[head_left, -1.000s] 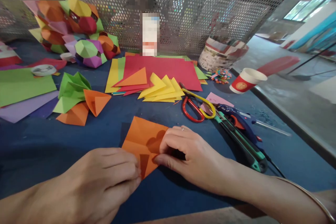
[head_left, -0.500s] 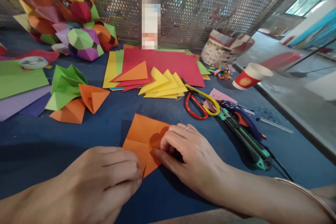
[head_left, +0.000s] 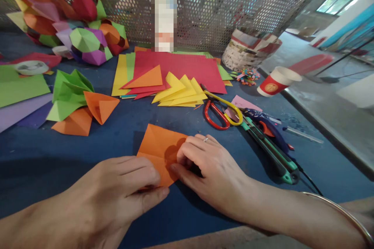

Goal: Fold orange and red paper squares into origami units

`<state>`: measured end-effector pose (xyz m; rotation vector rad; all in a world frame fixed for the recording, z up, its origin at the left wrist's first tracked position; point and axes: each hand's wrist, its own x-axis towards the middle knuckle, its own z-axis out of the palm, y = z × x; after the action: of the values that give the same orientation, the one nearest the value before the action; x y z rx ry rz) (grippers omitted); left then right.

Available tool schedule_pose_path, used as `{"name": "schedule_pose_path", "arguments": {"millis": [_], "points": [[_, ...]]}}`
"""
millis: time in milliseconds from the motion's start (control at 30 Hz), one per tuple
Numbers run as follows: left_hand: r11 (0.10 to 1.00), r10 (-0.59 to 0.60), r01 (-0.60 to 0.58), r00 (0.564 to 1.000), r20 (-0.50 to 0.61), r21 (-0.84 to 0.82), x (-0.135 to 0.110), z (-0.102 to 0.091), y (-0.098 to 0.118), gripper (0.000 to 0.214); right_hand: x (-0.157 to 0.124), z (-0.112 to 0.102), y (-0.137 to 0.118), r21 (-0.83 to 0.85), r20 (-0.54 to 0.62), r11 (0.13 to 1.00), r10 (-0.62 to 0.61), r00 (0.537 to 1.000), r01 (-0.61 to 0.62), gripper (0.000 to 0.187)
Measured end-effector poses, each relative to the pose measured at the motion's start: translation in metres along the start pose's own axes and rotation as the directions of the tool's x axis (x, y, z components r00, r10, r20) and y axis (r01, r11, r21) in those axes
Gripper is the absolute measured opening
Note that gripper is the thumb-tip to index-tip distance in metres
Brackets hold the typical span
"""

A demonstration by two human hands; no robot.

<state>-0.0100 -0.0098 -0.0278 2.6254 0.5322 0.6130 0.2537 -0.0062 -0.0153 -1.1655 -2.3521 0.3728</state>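
Note:
An orange paper square point(head_left: 156, 148) lies on the blue table point(head_left: 187, 124) in front of me. My left hand point(head_left: 117, 194) rests on its near corner, fingers curled and thumb pressing the folded edge flat. From the right side, my right hand point(head_left: 209, 169), wearing a ring, holds the sheet down with bent fingertips. The paper's near part is hidden under both hands.
Folded green and orange pieces point(head_left: 78, 103) lie to the left, yellow folded pieces point(head_left: 181, 93) on red sheets point(head_left: 181, 70) behind. Scissors point(head_left: 220, 111), a green utility knife point(head_left: 269, 151) and a glue gun point(head_left: 269, 124) lie right. A paper cup point(head_left: 276, 81), a woven basket point(head_left: 249, 48) and paper balls point(head_left: 67, 15) stand farther back.
The small upright flap at the orange paper's near corner has been pressed down; my left thumb slid right over it. My right hand stayed in place.

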Motion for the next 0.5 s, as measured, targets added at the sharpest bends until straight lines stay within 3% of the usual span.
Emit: {"name": "schedule_pose_path", "arguments": {"millis": [167,500], "points": [[0.994,-0.086,0.086,0.996,0.009,-0.065,0.003,0.006,0.003,0.029,0.0,0.0,-0.001,-0.002,-0.005,1.0,-0.005,1.0,0.005,0.024],[1.0,-0.018,0.018,1.0,-0.022,0.015,0.011,-0.003,0.005,0.038,0.0,0.0,-0.001,-0.02,-0.005,1.0,-0.001,1.0,0.001,0.023]]}}
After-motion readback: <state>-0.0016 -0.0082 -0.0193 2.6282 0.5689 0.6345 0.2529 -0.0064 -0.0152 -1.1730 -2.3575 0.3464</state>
